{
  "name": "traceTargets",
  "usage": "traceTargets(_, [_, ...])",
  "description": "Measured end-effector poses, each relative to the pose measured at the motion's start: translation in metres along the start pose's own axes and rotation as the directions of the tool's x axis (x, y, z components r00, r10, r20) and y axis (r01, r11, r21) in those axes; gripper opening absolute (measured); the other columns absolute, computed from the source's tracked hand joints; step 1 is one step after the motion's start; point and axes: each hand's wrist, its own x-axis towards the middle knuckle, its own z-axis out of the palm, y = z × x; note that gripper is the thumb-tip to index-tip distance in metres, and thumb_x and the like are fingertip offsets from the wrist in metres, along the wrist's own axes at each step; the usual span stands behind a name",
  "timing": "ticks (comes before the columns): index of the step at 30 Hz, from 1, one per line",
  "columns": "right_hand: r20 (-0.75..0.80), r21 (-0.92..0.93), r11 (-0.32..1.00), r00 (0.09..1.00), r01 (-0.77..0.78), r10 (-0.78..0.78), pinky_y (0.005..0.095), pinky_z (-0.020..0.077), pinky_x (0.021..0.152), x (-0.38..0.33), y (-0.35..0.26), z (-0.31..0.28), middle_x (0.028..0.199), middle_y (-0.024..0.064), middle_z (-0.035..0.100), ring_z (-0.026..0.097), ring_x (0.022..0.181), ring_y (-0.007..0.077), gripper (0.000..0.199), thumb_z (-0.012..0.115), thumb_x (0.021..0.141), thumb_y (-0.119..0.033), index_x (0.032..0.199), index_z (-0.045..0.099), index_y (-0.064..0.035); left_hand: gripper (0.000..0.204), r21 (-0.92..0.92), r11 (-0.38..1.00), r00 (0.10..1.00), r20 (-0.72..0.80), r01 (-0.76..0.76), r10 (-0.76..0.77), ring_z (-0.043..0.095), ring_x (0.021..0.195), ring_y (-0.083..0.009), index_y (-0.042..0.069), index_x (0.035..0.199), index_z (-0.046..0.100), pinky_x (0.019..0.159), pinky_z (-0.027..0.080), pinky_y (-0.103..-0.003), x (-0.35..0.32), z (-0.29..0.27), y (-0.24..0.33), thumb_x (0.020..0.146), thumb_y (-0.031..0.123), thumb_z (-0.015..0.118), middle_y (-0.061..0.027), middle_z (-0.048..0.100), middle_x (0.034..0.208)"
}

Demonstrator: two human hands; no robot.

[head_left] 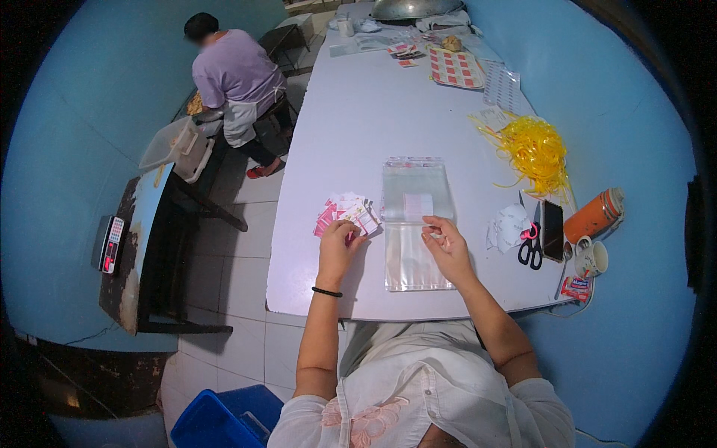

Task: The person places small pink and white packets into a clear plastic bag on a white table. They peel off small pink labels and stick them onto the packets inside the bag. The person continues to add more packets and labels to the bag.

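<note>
On the white table, my left hand [340, 245] is at the near side of a loose pile of pink and white printed labels [348, 211]. Its fingers are drawn together; whatever they pinch is hidden by the fingertips. To the right lies a stack of clear plastic bags [411, 261], with a small pale label [418, 204] on its upper part. Over the right edge of the stack hovers my right hand [447, 246], its fingers slightly bent and apart, with nothing seen in them.
Black-handled scissors [531, 250], a phone [552, 231], an orange flask [594, 215] and a mug [592, 257] stand along the right. Yellow ribbon [532, 153] is heaped behind them. At far left a person [239, 75] sits bent over a container; a blue bin [216, 418] is on the floor.
</note>
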Motion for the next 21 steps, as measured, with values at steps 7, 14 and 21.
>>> traceTargets(7, [0.061,0.026,0.999,0.998,-0.029,0.028,0.0264,0.0495,0.087,-0.003,-0.015,0.008,0.117,0.0061,0.061,0.058,0.104,0.0135,0.034,0.065,0.091,0.003,0.125,0.059,0.0002,0.017,0.173,0.982,0.969,-0.223,-0.071,0.109,0.063,0.078,-0.0285,0.002,0.096,0.071,0.069,0.052,-0.037,-0.001,-0.008,0.026,0.080,0.004,0.075,-0.0115,0.065,0.086])
traceTargets(14, [0.099,0.423,0.902,0.994,-0.089,0.052,0.0232,0.0512,0.082,-0.012,-0.051,0.019,0.099,0.0054,0.067,0.062,0.095,0.0101,0.030,0.070,0.087,0.007,0.116,0.065,0.0013,0.026,-0.036,0.953,0.926,-0.251,-0.301,0.283,0.063,0.075,-0.0219,0.007,0.104,0.074,0.063,0.050,-0.032,-0.039,-0.001,0.118,0.079,0.001,0.078,-0.0087,0.065,0.086])
traceTargets(21, [0.064,0.442,0.891,0.995,-0.101,0.081,0.0233,0.0519,0.080,-0.016,-0.067,0.016,0.097,0.0058,0.069,0.063,0.090,0.0101,0.030,0.074,0.084,0.006,0.113,0.067,0.0006,0.033,-0.070,0.931,0.891,-0.324,-0.359,0.319,0.062,0.078,-0.0206,0.007,0.107,0.075,0.065,0.050,-0.029,-0.043,0.005,0.128,0.076,-0.001,0.080,-0.0083,0.066,0.089])
